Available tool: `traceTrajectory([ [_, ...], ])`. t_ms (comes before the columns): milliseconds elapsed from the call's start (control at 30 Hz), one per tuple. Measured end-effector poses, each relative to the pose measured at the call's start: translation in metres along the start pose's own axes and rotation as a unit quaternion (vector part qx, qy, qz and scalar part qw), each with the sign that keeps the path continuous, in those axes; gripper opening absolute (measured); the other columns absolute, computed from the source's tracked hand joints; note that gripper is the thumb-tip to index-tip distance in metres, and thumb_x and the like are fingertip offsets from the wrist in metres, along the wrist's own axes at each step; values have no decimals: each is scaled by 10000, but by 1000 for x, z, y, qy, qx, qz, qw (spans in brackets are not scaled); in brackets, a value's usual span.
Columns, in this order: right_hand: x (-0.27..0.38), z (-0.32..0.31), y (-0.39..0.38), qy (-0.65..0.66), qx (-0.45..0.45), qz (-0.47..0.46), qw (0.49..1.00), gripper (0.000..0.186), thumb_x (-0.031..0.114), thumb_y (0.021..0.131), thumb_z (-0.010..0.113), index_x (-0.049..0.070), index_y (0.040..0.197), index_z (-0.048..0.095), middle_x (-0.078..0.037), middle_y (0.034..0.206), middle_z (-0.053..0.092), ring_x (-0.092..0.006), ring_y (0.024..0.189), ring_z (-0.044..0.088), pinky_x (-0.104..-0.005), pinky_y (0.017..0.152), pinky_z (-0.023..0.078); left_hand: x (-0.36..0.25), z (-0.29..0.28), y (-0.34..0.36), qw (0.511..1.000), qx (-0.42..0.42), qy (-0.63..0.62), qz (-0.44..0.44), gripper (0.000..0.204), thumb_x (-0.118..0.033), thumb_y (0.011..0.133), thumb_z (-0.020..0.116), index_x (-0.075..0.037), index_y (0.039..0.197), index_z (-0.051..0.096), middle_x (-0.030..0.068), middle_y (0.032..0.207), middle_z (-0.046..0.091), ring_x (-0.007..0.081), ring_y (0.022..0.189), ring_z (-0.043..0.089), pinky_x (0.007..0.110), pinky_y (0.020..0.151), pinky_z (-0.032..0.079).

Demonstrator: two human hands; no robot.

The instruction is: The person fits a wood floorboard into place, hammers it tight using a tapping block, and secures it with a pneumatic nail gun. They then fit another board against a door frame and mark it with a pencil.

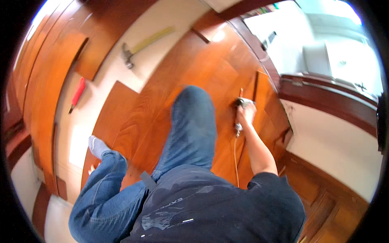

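My right hand [247, 114] is closed around a nail gun [244, 101] with a dark and silver body, at the right side of the wooden floor boards [231, 60]. A metal fitting [238, 128] below the hand joins it to a thin pale hose [236, 162]. The tool's tip is blurred, so its exact contact with the boards is unclear. Only a few fingertips of my left hand [93, 168] show, low beside my left leg and sock; the rest is hidden.
A claw hammer [148, 40] with a yellowish handle and a red utility knife [78, 94] lie on the pale underlay strip [107, 69]. Loose boards [67, 73] stand along its left. A dark door sill [328, 93] and a white wall [332, 141] bound the right.
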State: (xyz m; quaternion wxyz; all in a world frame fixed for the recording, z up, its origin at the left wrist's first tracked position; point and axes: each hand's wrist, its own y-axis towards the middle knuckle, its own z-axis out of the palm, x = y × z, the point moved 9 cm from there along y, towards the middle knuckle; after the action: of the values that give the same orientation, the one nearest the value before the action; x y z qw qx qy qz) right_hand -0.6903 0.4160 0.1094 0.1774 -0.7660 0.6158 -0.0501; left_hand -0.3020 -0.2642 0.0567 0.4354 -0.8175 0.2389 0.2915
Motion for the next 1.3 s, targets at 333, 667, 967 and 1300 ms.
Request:
traceTrajectory([
  [333,-34,138,-62,106,168,250,948,993,205,1008,664,13,1683,-39,-314,1599,421,-457,1349,540,-498,1089,468,-12,-30,-60,982,164,-68,-69,616,-413,1048,603,-76,1549,481,164,1530,543,279,1416,512,456,1162,416],
  [667,59,-70,-20,102,37,-58,992,787,158,971,549,57,1657,178,-331,1095,685,-437,860,693,-541,755,547,-2,-4,-22,988,151,-28,-29,440,-313,1078,540,-78,1446,588,154,1331,698,284,1265,642,435,1078,498],
  [967,423,-313,-72,559,102,-189,800,427,153,995,694,3,1337,487,-104,985,629,-170,733,618,-300,645,544,44,-64,12,988,32,-152,-7,374,-250,1099,506,-73,1400,639,127,1217,737,229,1166,672,375,1057,509],
  [1300,512,-369,-103,706,182,-230,645,430,202,1051,598,-9,1393,444,-40,968,569,-110,797,568,-282,693,512,7,-72,48,976,75,-204,7,433,-266,1079,622,-31,1442,613,122,1358,670,216,1286,603,364,1140,445],
])
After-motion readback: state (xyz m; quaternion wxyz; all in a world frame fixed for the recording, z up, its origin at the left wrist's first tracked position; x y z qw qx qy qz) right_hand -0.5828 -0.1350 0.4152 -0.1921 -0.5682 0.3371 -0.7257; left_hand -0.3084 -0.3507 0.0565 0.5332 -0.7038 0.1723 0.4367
